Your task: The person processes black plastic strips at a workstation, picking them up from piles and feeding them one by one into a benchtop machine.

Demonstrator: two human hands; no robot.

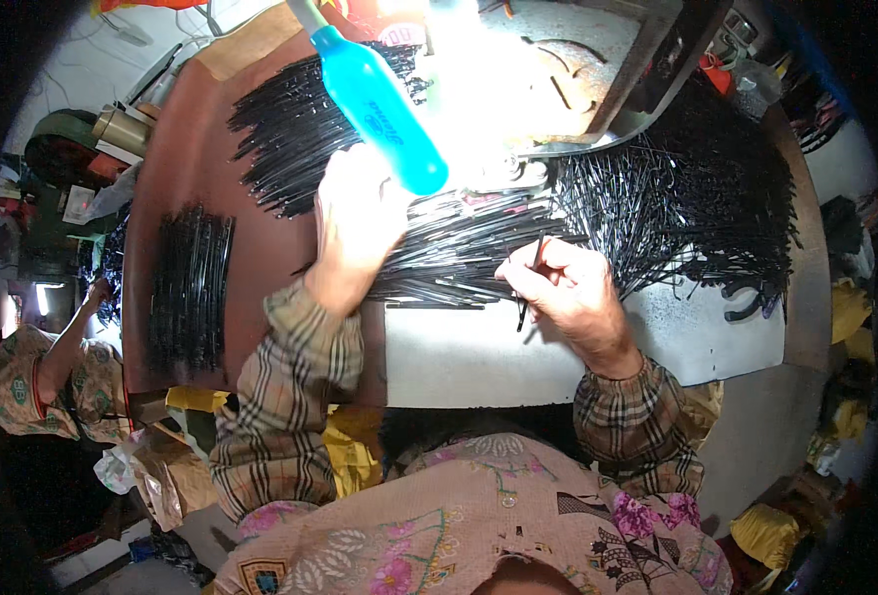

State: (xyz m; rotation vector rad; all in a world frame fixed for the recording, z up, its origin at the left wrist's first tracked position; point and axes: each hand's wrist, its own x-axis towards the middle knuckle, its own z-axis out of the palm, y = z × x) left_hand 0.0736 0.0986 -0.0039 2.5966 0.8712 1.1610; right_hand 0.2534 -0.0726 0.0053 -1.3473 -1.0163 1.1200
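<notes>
A cluttered workshop surrounds a round reddish-brown table [186,169], with a pale grey sheet [479,352] laid over the near part of it and a bright lamp glare washing out the middle of the far side. Taking the grey sheet as the landmark: just beyond its far edge lies a dense heap of thin black rods [459,253], glossy, straight and all about one length, lying mostly crosswise. To the far right of the sheet a larger tangle of black rods [697,188] fans out in all directions, and to the sheet's left a neat bundle of rods [189,288] lies in a straight stack on the bare table. Beyond the sheet on the left another spread of rods [290,129] reaches toward the table's far rim.

The right hand [573,293] hovers over the sheet's far edge, its fingers pinched closed on a single black rod [530,283], which stands nearly upright, its lower tip over the sheet. The left hand [355,228] rests on the heap just beyond the sheet's far left corner; it is closed around the bright blue handle [379,104] of a tool that slants away up and left.

Left of the table, well away from the sheet, another person [47,372] in patterned clothing works at a separate pile.
</notes>
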